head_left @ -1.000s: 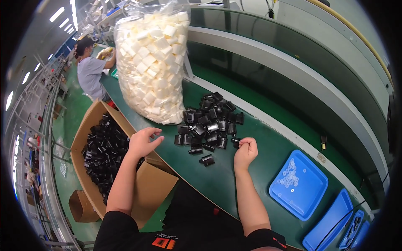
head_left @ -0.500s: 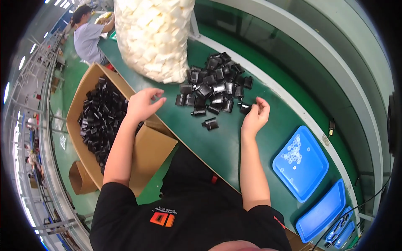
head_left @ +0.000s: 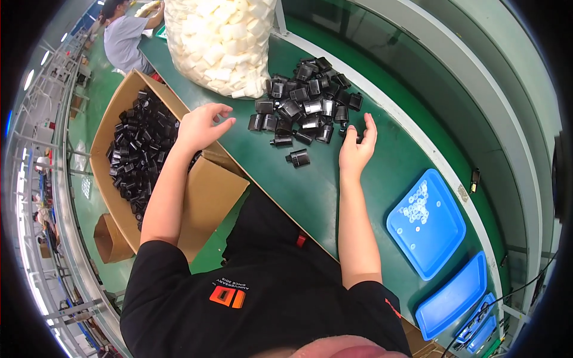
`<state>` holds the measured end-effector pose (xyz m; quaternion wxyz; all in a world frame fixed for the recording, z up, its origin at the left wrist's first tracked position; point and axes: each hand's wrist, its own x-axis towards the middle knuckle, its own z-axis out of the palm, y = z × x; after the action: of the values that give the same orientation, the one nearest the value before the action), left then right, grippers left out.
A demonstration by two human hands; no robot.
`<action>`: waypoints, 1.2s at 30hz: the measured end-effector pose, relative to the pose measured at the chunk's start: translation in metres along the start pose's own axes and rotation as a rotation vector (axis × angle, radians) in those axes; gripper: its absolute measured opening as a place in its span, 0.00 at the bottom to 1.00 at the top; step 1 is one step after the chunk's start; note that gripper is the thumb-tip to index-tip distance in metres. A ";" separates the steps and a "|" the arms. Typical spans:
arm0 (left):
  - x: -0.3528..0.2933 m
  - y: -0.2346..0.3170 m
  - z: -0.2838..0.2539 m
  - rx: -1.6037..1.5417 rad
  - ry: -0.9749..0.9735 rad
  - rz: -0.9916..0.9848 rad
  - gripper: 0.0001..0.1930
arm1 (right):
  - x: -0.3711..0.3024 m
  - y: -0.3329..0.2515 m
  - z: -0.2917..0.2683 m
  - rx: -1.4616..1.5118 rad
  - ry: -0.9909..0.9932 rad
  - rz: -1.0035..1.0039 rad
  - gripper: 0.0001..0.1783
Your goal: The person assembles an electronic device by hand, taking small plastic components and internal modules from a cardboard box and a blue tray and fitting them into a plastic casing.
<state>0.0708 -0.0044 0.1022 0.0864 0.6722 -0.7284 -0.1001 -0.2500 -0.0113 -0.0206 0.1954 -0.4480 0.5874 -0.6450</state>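
My left hand [head_left: 202,126] hovers over the table edge beside the cardboard box, fingers loosely bent, thumb apart, nothing in it. At the right side of a pile of small black plastic housings [head_left: 310,107] is my right hand [head_left: 357,150]. Its thumb and fingers are spread around one black housing [head_left: 344,130], which the thumb partly hides; whether they touch it I cannot tell. A single black housing [head_left: 298,158] lies apart in front of the pile. Many similar black parts [head_left: 140,146] fill the open cardboard box [head_left: 209,203] on my left.
A large clear bag of cream-coloured blocks [head_left: 221,48] stands behind the pile on the green table [head_left: 268,185]. To the right, a blue tray [head_left: 439,238] holds small translucent rings, with more blue trays [head_left: 453,298] nearer me. A person [head_left: 125,39] sits at the far left.
My right hand has shifted forward and its fingers have opened around the black housing beside the pile. My left hand stays near the box. The whole view has tilted slightly.
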 end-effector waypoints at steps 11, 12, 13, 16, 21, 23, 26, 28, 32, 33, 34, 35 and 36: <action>-0.004 -0.011 0.008 -0.011 -0.009 0.040 0.21 | -0.006 0.029 -0.007 -0.241 -0.170 -0.171 0.23; -0.005 -0.014 0.010 -0.025 -0.013 0.048 0.21 | -0.006 0.029 -0.008 -0.249 -0.184 -0.182 0.24; -0.007 -0.013 0.009 -0.028 -0.011 0.040 0.21 | -0.005 0.029 -0.010 -0.244 -0.195 -0.171 0.26; -0.016 -0.012 -0.005 -0.028 -0.021 0.033 0.19 | -0.006 0.020 -0.002 -0.230 -0.197 -0.133 0.27; 0.000 -0.008 0.006 0.033 0.011 0.117 0.21 | -0.003 0.021 -0.008 -0.304 -0.149 -0.207 0.21; -0.002 -0.012 0.004 -0.025 0.023 0.100 0.23 | -0.007 -0.008 0.001 -0.278 -0.124 -0.144 0.21; -0.003 -0.009 0.000 -0.049 0.024 0.075 0.20 | -0.005 -0.005 0.004 -0.186 -0.113 -0.100 0.20; -0.004 -0.025 0.004 -0.114 0.023 0.081 0.18 | -0.005 0.001 0.013 -0.136 -0.022 -0.172 0.17; 0.008 -0.040 0.021 -0.210 -0.024 0.091 0.17 | -0.009 0.003 0.009 -0.100 0.032 -0.089 0.12; 0.009 -0.039 0.022 -0.221 -0.042 0.080 0.18 | -0.010 0.004 0.007 -0.080 0.048 -0.082 0.11; 0.009 -0.038 0.022 -0.226 -0.055 0.056 0.18 | -0.011 0.003 0.006 -0.050 0.054 -0.076 0.10; 0.010 -0.037 0.021 -0.226 -0.067 0.079 0.18 | -0.012 0.003 0.006 -0.060 0.057 -0.073 0.10; 0.011 -0.035 0.020 -0.203 -0.072 0.081 0.18 | -0.013 0.003 0.006 -0.046 0.062 -0.071 0.10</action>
<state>0.0986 -0.0173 0.0733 0.1318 0.6260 -0.7437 -0.1939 -0.2396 -0.0052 -0.0281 0.1438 -0.4527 0.5915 -0.6515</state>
